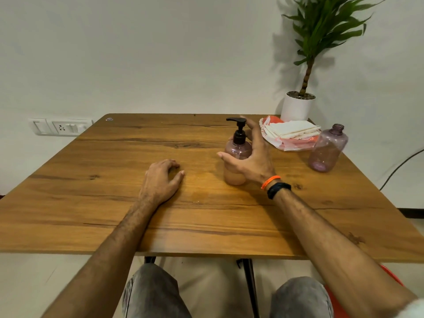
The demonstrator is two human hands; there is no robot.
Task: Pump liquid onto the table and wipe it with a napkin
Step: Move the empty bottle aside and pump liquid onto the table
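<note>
A purple-tinted pump bottle (236, 152) with a black pump head stands upright on the wooden table (114, 180), partly filled with pale liquid. My right hand (250, 157) is spread around the bottle's right side, fingers apart, thumb in front, not clearly closed on it. Folded white napkins (291, 130) lie in a plastic wrapper at the back right. My left hand (163, 180) rests flat on the table, left of the bottle, holding nothing.
A second purple bottle (327, 149) without a cap stands at the right, near the napkins. A potted plant (298, 106) in a white pot sits beyond the table's back right corner. A wall socket (60, 127) is at the left.
</note>
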